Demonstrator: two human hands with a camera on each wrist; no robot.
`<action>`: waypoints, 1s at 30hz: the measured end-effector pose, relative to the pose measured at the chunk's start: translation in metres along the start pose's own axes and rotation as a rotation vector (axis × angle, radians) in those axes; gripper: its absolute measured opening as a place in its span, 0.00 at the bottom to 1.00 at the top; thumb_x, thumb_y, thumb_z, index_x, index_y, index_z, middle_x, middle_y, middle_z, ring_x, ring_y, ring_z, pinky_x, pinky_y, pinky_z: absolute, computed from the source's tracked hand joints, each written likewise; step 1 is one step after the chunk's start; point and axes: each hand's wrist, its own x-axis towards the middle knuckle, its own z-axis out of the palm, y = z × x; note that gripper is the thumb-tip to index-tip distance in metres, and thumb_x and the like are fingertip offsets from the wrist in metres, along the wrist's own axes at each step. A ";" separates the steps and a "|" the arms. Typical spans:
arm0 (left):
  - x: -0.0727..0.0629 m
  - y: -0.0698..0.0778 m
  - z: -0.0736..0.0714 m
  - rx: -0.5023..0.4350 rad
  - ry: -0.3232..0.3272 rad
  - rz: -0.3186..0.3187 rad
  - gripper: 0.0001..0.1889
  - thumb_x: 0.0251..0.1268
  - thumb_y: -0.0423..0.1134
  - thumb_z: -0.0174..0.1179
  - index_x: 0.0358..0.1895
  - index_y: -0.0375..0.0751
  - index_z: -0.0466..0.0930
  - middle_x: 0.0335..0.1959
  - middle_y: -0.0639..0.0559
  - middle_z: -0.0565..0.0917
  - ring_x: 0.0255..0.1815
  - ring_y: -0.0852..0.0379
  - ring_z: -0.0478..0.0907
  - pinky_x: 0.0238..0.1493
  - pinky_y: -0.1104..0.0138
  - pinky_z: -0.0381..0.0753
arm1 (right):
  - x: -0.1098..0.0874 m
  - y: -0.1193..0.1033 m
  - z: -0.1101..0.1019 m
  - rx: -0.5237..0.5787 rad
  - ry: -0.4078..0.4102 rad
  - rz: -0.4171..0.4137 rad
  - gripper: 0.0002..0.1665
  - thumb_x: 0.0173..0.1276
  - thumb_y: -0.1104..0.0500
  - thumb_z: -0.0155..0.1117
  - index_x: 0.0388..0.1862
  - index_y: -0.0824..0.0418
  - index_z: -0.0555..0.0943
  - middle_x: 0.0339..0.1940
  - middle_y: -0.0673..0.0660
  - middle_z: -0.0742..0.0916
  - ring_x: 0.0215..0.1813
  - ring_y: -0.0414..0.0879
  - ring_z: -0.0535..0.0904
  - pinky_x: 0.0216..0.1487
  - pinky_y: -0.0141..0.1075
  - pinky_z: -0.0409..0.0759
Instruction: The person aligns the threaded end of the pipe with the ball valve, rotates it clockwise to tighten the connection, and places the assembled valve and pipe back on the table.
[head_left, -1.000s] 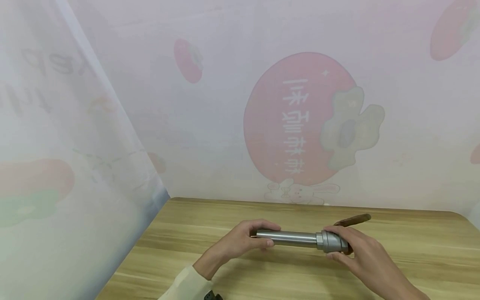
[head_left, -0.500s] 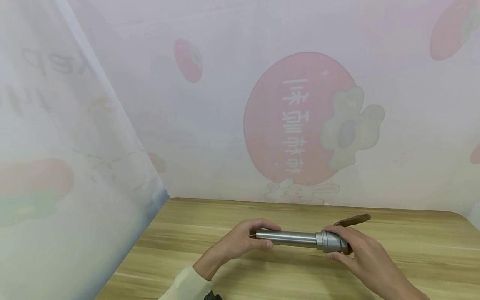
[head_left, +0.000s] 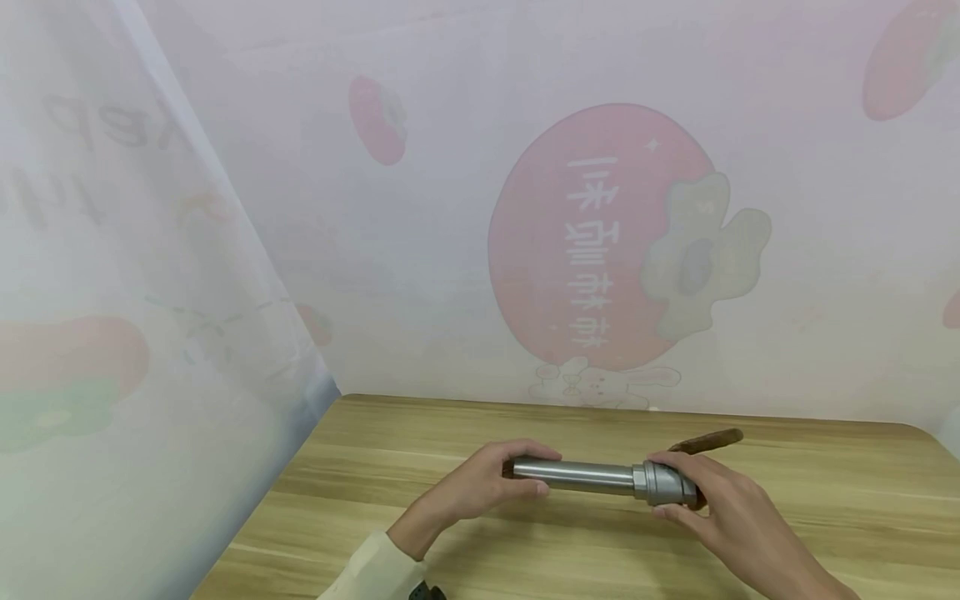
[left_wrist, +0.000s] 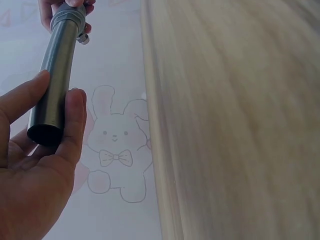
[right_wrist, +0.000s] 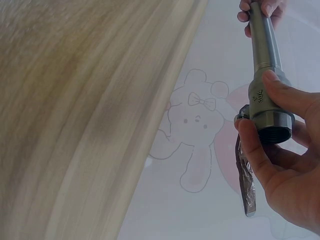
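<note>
The metal pipe is held sideways over the wood-grain surface, nearer its right half, with a metal valve joined on at the right end. Left hand has its fingers curled round the free end, right hand is gripping the valve.

As for stuff in the way: the right hand blocks part of the valve from the head cam, though the right wrist view shows its threaded mouth fine. The valve's brownish handle pokes out past the right fingers toward the backdrop, and it looks crinkly and shiny up close.

Behind the surface that backdrop has a big red circle with white characters, and a bunny print low down. Another printed cloth slants along the left. There's also a cream sleeve with a small dark thing beside it, mostly cut off.
</note>
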 end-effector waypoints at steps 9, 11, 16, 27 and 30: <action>-0.001 0.000 0.000 -0.020 0.002 -0.008 0.21 0.76 0.39 0.70 0.69 0.47 0.84 0.58 0.48 0.88 0.47 0.61 0.85 0.48 0.70 0.88 | 0.000 0.000 0.000 -0.011 0.021 -0.020 0.33 0.60 0.51 0.87 0.63 0.49 0.86 0.55 0.45 0.91 0.45 0.32 0.83 0.38 0.31 0.85; -0.001 0.000 0.000 -0.045 0.002 -0.018 0.21 0.76 0.39 0.71 0.69 0.48 0.85 0.57 0.49 0.88 0.47 0.61 0.86 0.47 0.70 0.89 | 0.000 0.000 -0.001 -0.010 0.019 -0.019 0.33 0.60 0.51 0.87 0.64 0.49 0.86 0.55 0.45 0.91 0.45 0.32 0.83 0.38 0.31 0.85; -0.002 0.001 -0.002 -0.116 -0.006 -0.030 0.20 0.79 0.40 0.67 0.70 0.48 0.84 0.55 0.44 0.88 0.50 0.52 0.88 0.54 0.59 0.91 | 0.000 -0.001 -0.001 -0.003 0.012 -0.016 0.32 0.60 0.52 0.87 0.64 0.48 0.86 0.55 0.45 0.91 0.44 0.31 0.83 0.38 0.31 0.84; -0.003 0.000 -0.003 -0.195 -0.017 -0.050 0.20 0.85 0.40 0.61 0.73 0.43 0.82 0.55 0.46 0.88 0.56 0.40 0.87 0.65 0.38 0.84 | 0.001 -0.002 -0.001 0.004 0.005 -0.018 0.32 0.60 0.51 0.86 0.64 0.49 0.85 0.54 0.46 0.91 0.43 0.30 0.82 0.37 0.31 0.84; -0.003 0.000 -0.003 -0.199 -0.014 -0.052 0.20 0.83 0.40 0.63 0.72 0.44 0.82 0.55 0.46 0.88 0.56 0.40 0.87 0.65 0.37 0.84 | 0.000 -0.002 -0.001 0.000 0.007 -0.022 0.33 0.60 0.51 0.86 0.64 0.49 0.85 0.54 0.47 0.91 0.43 0.30 0.82 0.37 0.31 0.84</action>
